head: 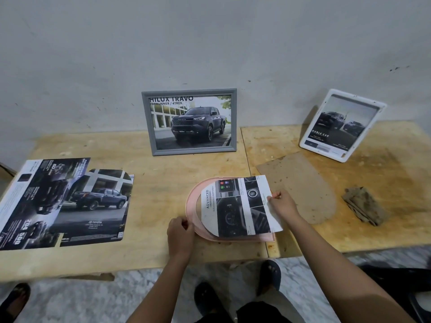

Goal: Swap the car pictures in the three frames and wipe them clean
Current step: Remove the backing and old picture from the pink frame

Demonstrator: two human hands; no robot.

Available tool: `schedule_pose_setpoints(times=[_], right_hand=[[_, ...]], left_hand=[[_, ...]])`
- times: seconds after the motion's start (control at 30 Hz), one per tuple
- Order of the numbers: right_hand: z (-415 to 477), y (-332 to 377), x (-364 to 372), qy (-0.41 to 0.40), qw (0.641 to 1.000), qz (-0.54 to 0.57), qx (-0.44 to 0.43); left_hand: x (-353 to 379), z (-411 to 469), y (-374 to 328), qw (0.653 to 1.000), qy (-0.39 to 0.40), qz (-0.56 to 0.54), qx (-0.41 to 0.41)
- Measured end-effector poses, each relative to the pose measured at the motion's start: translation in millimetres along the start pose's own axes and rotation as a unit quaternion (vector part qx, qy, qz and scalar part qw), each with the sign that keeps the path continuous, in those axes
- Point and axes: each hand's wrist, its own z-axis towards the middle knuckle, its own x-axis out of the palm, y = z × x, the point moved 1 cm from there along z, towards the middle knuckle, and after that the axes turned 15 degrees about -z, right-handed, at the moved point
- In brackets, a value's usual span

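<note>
At the far left I see two loose car pictures lying flat on the bench (151,252): a dark brochure sheet (28,201) and, lying over its right part, a round-cornered pickup print (98,206). Both sit well apart from the hands. Below the bench's front edge, a dark shoe (14,297) shows on the marbled floor.

Further along, the grey frame (149,127) stands at the back against the wall (210,43), with a dark pickup picture in it headed HILUX TRAVO.

In front of it, near the bench's front edge, the pink frame (193,201) lies flat, its curved side to the left. The left hand (180,236) has its grip clamped on that curved rim, fingers and thumb pinching it. The interior print (233,206), marked ADVANCED, lies slanted across the pink frame and hides most of its opening and its right side. The right hand (283,203) has its grip pinched on the print's right edge.

Just beside that hand, a brown backing board (300,183) lies flat on the right-hand bench top, its near left part hidden by the hand and forearm. To its right, apart from it, a grubby folded cloth (363,208) rests on a stained patch. Behind the cloth, the white frame (377,108) leans tilted back against the wall, holding a dark picture of two vehicles.
</note>
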Motion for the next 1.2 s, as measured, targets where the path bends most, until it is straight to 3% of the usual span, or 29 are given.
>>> schedule_pose_setpoints(times=[0.73,1.0,1.2], right_hand=[[35,31,-60,0.101,0.992,0.068,-0.034],[23,72,-52,0.197,0.957,0.201,-0.073],[7,104,-40,0.249,0.938,0.205,-0.124]], left_hand=[[-1,-9,-6,1.0,-0.017,-0.005,-0.019],[-3,-6,-21,0.995,0.039,0.019,-0.085],[-11,-9,-31,0.99,0.041,-0.021,-0.131]])
